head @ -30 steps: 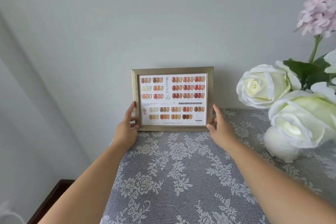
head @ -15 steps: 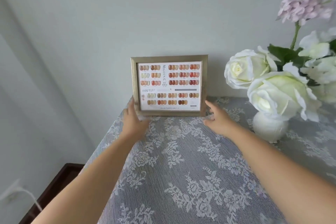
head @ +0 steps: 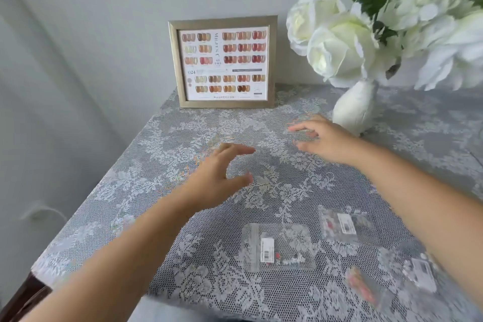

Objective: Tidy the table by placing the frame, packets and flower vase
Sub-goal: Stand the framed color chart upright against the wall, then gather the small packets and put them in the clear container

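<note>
both hands have let go of the frame (head: 222, 61) and drawn back toward the person; half a second ago they were at its lower corners, and now it stands on its own, upright at the back of the table against the wall, apart from either hand. the view has also tipped down, so the packets near the front edge now show

the left hand (head: 218, 174) hovers above the lace tablecloth (head: 167, 159) with thumb and fingers spread loosely, holding nothing. the right hand (head: 320, 140) hovers just in front of the flower vase (head: 356, 106), fingers relaxed and apart, also holding nothing; whether it brushes the cloth cannot be told through the blur

judging by how things lie, the frame step looks done and the packets come next. the next move calls for bringing a hand down and back to the near right part of the table, then pinching a thin, flat, clear packet off the lace, likely by an edge or corner since it lies flush

counted: one frame, one white vase of white flowers, and four clear packets, as far as the blur allows. one packet (head: 281, 247) lies near the middle front, a second packet (head: 343, 226) to its right, a third packet (head: 418, 272) further right partly under the right forearm, and a fourth packet (head: 366, 287) with red contents at the front
</note>
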Demonstrator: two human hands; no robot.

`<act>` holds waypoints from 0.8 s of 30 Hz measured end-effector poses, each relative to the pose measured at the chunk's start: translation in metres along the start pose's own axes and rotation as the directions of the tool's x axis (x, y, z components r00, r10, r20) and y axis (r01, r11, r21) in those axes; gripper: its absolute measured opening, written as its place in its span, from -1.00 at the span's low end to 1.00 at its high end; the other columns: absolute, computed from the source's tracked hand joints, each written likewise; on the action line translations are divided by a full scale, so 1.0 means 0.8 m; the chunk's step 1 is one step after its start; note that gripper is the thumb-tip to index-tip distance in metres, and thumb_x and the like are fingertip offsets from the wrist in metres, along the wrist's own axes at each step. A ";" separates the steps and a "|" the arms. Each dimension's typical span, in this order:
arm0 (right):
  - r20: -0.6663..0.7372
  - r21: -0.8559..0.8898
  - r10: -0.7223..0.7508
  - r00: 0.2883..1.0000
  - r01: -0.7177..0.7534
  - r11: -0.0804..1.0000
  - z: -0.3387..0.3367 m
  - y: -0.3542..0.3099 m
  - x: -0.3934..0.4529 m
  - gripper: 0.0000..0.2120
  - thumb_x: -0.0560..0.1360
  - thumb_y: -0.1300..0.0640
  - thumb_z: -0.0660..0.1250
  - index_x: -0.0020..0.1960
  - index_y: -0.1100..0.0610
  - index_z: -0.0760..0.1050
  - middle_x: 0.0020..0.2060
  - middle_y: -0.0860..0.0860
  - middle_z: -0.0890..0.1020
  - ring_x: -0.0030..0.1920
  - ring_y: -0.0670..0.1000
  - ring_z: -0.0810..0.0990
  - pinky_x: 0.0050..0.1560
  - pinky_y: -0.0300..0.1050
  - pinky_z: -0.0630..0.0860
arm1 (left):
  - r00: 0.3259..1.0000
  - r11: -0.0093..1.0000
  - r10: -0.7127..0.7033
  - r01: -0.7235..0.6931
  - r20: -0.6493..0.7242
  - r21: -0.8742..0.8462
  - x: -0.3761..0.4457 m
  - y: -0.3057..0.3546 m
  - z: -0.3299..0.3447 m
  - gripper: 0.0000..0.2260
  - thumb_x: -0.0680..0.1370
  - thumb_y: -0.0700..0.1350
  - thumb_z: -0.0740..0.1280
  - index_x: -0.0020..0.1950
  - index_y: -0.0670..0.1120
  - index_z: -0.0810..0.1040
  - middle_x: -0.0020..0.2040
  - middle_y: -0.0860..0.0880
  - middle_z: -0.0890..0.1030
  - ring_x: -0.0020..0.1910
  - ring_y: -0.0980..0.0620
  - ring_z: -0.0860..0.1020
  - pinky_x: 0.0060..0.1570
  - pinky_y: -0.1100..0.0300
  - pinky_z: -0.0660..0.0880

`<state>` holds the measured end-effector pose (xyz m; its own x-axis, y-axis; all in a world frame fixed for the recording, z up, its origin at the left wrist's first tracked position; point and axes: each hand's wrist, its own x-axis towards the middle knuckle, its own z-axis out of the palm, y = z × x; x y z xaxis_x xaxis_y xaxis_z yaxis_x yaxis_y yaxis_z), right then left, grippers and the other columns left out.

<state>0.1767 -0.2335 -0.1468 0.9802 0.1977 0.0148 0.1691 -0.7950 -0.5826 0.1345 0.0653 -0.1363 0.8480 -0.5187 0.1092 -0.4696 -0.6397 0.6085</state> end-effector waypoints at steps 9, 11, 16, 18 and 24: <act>0.073 0.036 0.001 0.997 -0.003 0.999 -0.001 0.005 -0.108 -0.62 0.49 -0.07 0.34 0.21 -0.40 0.34 0.12 -0.22 0.48 0.12 -0.19 0.48 0.09 -0.10 0.44 | 0.988 0.991 0.017 -0.036 0.151 0.127 -0.068 0.053 0.044 -0.59 0.54 0.21 0.26 0.38 0.21 0.38 0.24 0.20 0.43 0.22 0.21 0.42 0.32 0.10 0.41; 0.094 0.032 -0.006 0.996 0.003 0.999 0.002 0.001 -0.131 -0.62 0.49 -0.05 0.34 0.22 -0.38 0.35 0.08 -0.24 0.49 0.11 -0.19 0.49 0.13 -0.04 0.47 | 0.987 0.986 -0.002 -0.025 0.162 0.163 -0.081 0.059 0.052 -0.57 0.53 0.27 0.24 0.38 0.24 0.37 0.18 0.19 0.44 0.20 0.17 0.41 0.30 0.04 0.43; 0.101 -0.031 -0.025 0.995 0.029 0.999 0.004 -0.002 -0.184 -0.58 0.48 -0.07 0.34 0.24 -0.40 0.32 0.05 -0.26 0.49 0.07 -0.20 0.48 0.11 -0.03 0.49 | 0.992 0.978 -0.050 0.024 0.119 0.206 -0.109 0.070 0.063 -0.45 0.47 0.36 0.24 0.42 0.22 0.34 0.24 0.13 0.36 0.25 0.08 0.36 0.28 -0.03 0.42; 0.112 -0.040 -0.023 0.993 0.028 0.999 0.003 0.001 -0.201 -0.57 0.47 -0.08 0.35 0.28 -0.34 0.33 0.05 -0.25 0.49 0.07 -0.16 0.49 0.11 -0.03 0.50 | 0.992 0.971 -0.073 0.046 0.107 0.237 -0.117 0.075 0.067 -0.42 0.44 0.40 0.23 0.42 0.24 0.32 0.24 0.13 0.34 0.27 0.08 0.34 0.30 -0.01 0.39; 0.076 -0.054 -0.014 0.997 0.018 0.998 0.008 -0.004 -0.226 -0.47 0.38 -0.15 0.41 0.31 -0.26 0.33 0.01 -0.27 0.45 -0.01 -0.21 0.46 0.00 -0.11 0.46 | 0.986 0.961 -0.157 0.138 0.060 0.239 -0.126 0.097 0.073 -0.32 0.37 0.43 0.22 0.43 0.18 0.34 0.25 0.08 0.36 0.31 0.00 0.33 0.33 -0.10 0.38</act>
<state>-0.0016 -0.2633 -0.1528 0.9671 0.2513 -0.0387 0.1920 -0.8213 -0.5372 -0.0018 0.0347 -0.1460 0.8948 -0.4450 -0.0352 -0.3926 -0.8222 0.4122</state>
